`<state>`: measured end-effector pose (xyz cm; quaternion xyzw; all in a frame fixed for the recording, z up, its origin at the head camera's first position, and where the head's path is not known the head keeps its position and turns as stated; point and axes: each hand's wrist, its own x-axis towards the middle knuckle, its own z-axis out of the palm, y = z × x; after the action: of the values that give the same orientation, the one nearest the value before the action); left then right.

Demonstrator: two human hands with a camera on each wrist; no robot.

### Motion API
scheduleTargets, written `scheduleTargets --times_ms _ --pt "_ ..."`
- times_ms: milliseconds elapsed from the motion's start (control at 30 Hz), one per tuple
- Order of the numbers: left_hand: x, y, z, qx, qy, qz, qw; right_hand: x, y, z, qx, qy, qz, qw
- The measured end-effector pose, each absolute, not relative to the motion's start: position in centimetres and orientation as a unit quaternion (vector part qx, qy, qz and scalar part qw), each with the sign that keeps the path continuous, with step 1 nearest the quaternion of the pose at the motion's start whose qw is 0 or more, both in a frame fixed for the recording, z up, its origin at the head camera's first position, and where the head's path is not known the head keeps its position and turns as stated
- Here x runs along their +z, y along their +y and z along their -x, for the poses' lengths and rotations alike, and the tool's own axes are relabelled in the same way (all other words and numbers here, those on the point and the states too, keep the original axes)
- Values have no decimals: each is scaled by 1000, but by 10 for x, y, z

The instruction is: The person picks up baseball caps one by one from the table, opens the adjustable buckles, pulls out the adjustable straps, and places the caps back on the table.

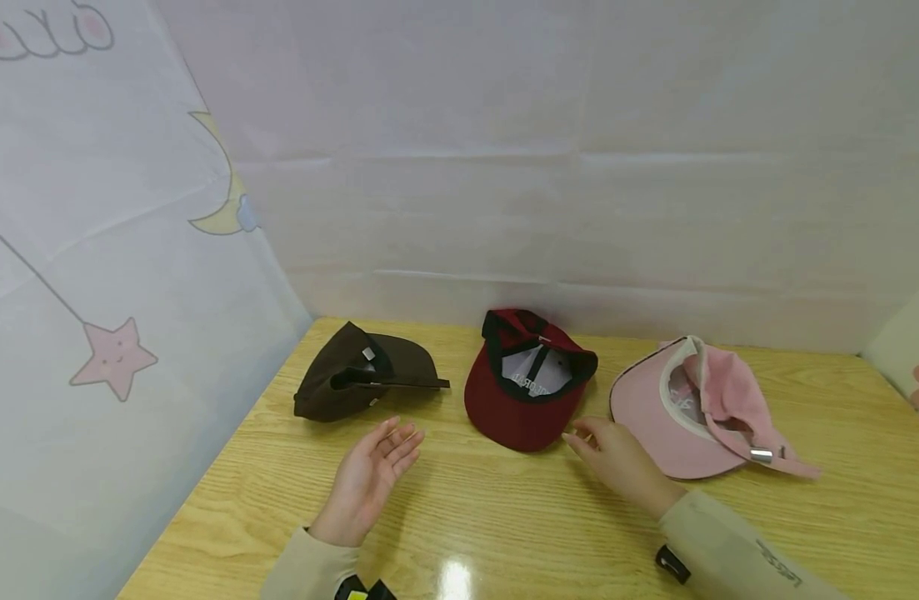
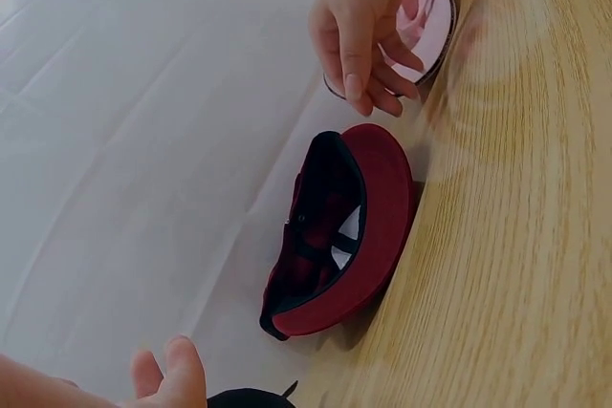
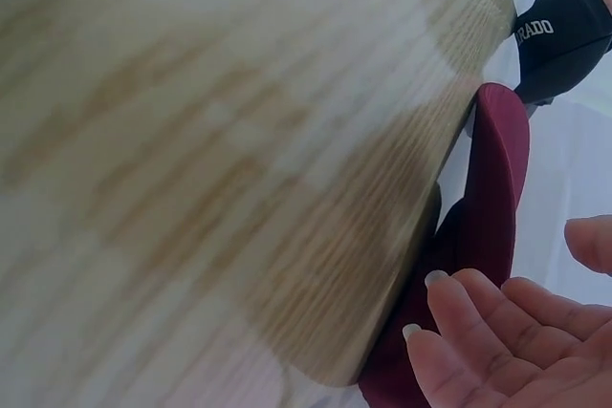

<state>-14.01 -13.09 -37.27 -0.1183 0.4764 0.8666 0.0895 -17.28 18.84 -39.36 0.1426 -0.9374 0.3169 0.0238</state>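
Observation:
A dark brown cap (image 1: 339, 383) lies on its side at the left of the table. My left hand (image 1: 372, 479) is just in front of it, palm turned up and fingers loosely extended, holding nothing. In the middle a dark red cap (image 1: 522, 425) rests upside down, its brim toward me and its pale lining showing. Close to the right edge of that brim is my right hand (image 1: 616, 462), its fingers relaxed with nothing between them. A pink cap (image 1: 736, 392) with a metal strap buckle lies upside down at the right, its brim beside the right hand.
The caps are on a light wood-grain table (image 1: 519, 533). Behind it hangs a pale, creased cloth backdrop (image 1: 459, 208), and a printed sheet with a star (image 1: 114, 357) covers the left side.

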Motion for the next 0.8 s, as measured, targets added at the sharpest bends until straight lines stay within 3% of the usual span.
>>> scheduleTargets --times_ms 467,800 --pt "-373 -131 139 868 474 119 88 -401 184 180 334 -934 -123 3" --pt "-374 -131 138 869 473 116 90 -408 183 187 357 -927 -115 21"
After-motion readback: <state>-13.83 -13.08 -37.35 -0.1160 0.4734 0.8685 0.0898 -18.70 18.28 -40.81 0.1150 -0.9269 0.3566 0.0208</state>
